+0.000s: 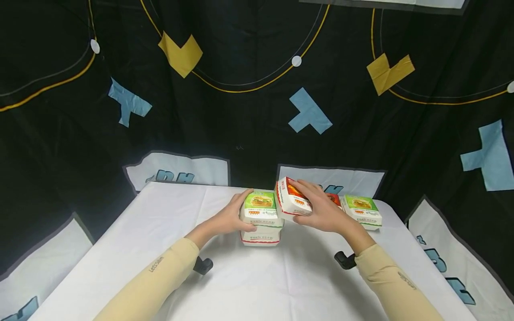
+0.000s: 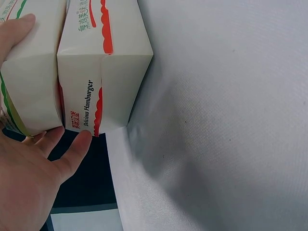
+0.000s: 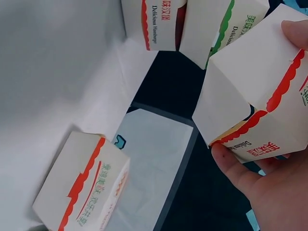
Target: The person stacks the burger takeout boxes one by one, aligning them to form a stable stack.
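My left hand (image 1: 230, 217) grips a green-topped hamburger box (image 1: 261, 213), thumb on its near side and fingers around the far side. That box sits on a red-trimmed hamburger box (image 1: 261, 239); in the left wrist view one fingertip reaches this lower box (image 2: 81, 91). Just right of the stack, my right hand (image 1: 324, 210) holds another red-trimmed hamburger box (image 1: 292, 199) between thumb and fingers, raised and tilted. In the right wrist view this held box (image 3: 260, 82) is off the table, close beside the stacked green-topped box (image 3: 204, 29).
Partly behind my right hand, another red-topped box (image 1: 334, 199) stands on the white-covered table (image 1: 160, 232). A green-topped box (image 1: 362, 210) is at its right, near the table's far right corner. A black curtain (image 1: 241, 129) hangs behind the table.
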A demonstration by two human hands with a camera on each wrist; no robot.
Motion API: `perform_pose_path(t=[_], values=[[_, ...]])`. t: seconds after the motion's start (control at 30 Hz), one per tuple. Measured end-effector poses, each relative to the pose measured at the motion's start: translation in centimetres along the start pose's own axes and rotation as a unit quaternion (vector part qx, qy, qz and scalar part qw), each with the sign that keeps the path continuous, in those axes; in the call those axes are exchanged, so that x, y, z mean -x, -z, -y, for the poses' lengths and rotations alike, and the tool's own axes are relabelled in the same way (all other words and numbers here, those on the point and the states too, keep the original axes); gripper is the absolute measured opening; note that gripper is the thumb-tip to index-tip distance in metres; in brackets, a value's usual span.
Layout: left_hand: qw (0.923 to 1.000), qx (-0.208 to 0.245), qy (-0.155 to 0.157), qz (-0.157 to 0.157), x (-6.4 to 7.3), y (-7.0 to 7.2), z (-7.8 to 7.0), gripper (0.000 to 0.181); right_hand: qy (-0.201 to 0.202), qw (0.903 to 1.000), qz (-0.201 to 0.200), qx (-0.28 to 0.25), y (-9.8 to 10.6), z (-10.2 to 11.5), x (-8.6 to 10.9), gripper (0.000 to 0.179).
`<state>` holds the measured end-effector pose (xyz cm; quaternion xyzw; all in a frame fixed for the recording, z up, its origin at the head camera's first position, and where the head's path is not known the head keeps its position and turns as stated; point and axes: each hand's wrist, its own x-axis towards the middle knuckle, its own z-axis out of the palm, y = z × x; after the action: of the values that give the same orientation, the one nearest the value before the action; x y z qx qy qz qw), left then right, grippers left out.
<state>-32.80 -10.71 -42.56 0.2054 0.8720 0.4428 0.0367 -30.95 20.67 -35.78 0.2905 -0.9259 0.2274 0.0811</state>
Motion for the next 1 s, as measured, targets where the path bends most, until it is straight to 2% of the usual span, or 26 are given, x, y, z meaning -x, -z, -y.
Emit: perform_pose_path(t=[0.4, 0.73, 1.0], values=[[1.0000, -0.001, -0.002, 0.001, 0.1, -0.1, 0.1, 0.119, 0.005, 0.9999, 0.004, 0.012, 0.0, 0.8, -0.8, 0.094], [1.0000, -0.005, -0.002, -0.001, 0.1, 0.1, -0.1, 0.118, -0.005, 0.9998, 0.016, 0.008, 0.4, 1.4, -1.4, 0.093], [1.0000, -0.004, -0.005, -0.003, 0.0, 0.1, -0.1, 0.118, -0.005, 0.9995, 0.017, 0.027, 0.5, 1.8, -1.9, 0.091]])
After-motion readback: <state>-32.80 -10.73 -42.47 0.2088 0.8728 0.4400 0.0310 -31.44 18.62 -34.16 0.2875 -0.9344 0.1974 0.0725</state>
